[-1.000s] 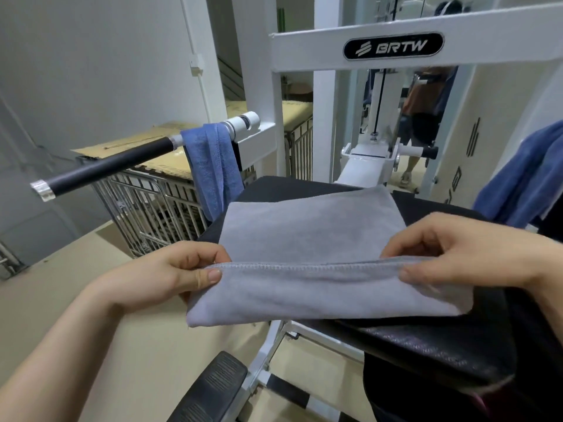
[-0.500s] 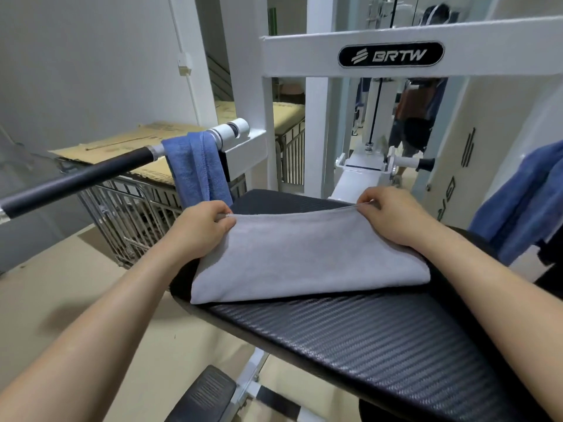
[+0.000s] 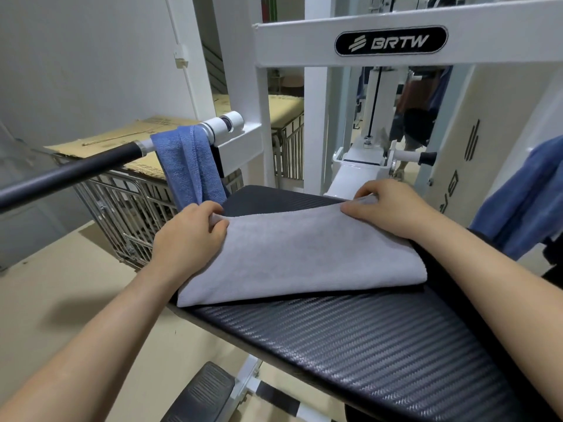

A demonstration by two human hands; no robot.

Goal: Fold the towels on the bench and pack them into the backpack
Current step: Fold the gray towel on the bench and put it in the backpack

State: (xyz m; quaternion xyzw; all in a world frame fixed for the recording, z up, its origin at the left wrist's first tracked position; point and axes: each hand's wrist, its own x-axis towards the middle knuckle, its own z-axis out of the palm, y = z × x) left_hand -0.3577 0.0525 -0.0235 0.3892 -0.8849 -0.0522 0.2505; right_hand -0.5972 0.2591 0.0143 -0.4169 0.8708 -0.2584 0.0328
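White steel forms the frame [image 3: 304,44], which rises beyond both hands, its crossbeam with the BRTW badge high above them. Black padding with a woven pattern covers the bench [image 3: 380,345], which lies under the hands and runs back beneath both forearms toward the person.

On the bench's far end lies the grey towel [image 3: 304,254], folded over on itself and spread flat between the two hands. Its fold faces the person, and its open edge lies on the far side, at the fingertips.

The left hand [image 3: 189,236] sits at the towel's far left corner. Its fingers are curled, and finger and thumb pinch the cloth there. The right hand [image 3: 393,208] lies on the far right corner, its fingers bent down over the edge and gripping it. Both wrists rest at the towel's side edges.

Just beyond the left hand a blue towel [image 3: 189,166] hangs over a bar [image 3: 76,169], its lower end near the knuckles. The bar runs away to the left of that hand. Well to the right of the right hand a second blue towel [image 3: 524,202] hangs at the edge of view.
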